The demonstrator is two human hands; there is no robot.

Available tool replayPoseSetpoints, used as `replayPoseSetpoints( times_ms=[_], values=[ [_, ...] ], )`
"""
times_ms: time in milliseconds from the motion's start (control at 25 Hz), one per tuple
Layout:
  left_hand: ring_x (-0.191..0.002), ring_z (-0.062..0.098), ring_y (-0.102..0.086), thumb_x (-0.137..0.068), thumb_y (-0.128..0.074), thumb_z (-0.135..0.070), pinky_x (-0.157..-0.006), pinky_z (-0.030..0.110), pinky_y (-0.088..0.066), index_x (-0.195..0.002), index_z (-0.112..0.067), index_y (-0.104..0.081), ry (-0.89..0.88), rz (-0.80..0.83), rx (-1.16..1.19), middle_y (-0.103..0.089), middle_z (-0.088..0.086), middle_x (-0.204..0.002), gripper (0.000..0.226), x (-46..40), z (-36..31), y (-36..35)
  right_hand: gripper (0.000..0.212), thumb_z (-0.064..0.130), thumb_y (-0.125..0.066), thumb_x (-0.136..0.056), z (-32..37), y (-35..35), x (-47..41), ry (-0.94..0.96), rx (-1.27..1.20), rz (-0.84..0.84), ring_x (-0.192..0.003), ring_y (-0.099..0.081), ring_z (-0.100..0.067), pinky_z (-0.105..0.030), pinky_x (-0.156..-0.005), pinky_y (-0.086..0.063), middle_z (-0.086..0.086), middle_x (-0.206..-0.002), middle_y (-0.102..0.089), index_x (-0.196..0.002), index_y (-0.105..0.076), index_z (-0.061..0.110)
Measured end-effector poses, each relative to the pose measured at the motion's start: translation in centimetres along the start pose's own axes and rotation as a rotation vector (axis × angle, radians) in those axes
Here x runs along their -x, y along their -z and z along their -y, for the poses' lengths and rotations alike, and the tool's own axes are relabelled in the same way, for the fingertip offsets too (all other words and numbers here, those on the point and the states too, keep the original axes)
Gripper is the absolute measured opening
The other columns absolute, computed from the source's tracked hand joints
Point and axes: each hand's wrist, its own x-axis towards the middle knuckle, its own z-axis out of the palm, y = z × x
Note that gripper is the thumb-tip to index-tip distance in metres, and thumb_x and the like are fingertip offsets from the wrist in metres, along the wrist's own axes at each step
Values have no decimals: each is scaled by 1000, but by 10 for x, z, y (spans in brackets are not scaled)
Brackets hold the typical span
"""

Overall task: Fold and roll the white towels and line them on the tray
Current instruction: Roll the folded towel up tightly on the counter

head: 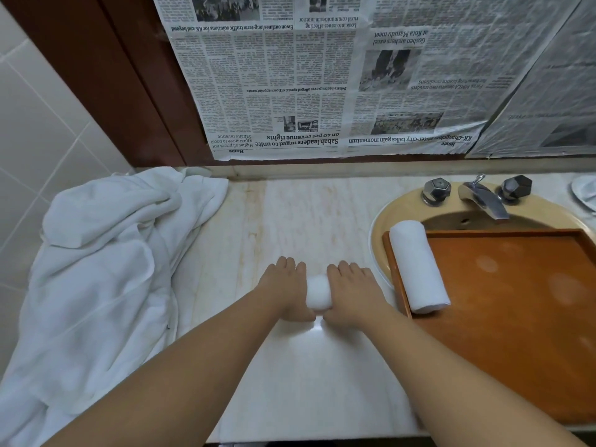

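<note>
White terry shows between your hands: the roll (pixel 318 291) lies on the counter (pixel 290 214) with its long axis left to right, your left hand (pixel 285 285) and right hand (pixel 350 290) each curled over one end. The tray (pixel 516 285) sits just right of your right hand, nearer that hand, and holds one finished roll (pixel 417 266) along its left edge, lying near to far. Your roll will likely need turning to lie beside it.

left hand (pixel 283 287) + right hand (pixel 350 291) grip towel roll (pixel 318 291); second roll (pixel 417 266) on tray (pixel 516 304)
</note>
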Motion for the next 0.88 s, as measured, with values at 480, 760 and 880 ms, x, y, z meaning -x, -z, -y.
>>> replayPoseSetpoints(
  times_ms=[480,760,880],
  values=[
    [-103,27,-55,-88,-74,-37,-73,35,-34,-123,-15,-46,-65,-155,36,-60,6,-113,50,12,-15,-20,66,53,-77,-70,14,4,18,-96,-75,113,-89,-54,-21,-35,-76,-39,2,-108,-51,-119,-45,23],
    [-125,24,-47,-86,-65,-23,-104,35,-45,-159,-17,-15,556,-389,1018,-42,5,-142,89,77,-48,-13,55,65,-67,-71,36,25,38,-392,-369,38,-79,-60,-20,-36,-64,-51,6,-97,-51,-103,-44,27],
    [-97,13,-66,-90,-65,-40,-79,32,-54,-143,-14,-42,635,-291,1588,-67,-3,-112,63,96,-55,18,44,58,-59,-81,58,47,48,-389,-358,-93,-79,-59,-22,-36,-65,-48,5,-95,-49,-105,-44,24]
  ],
)
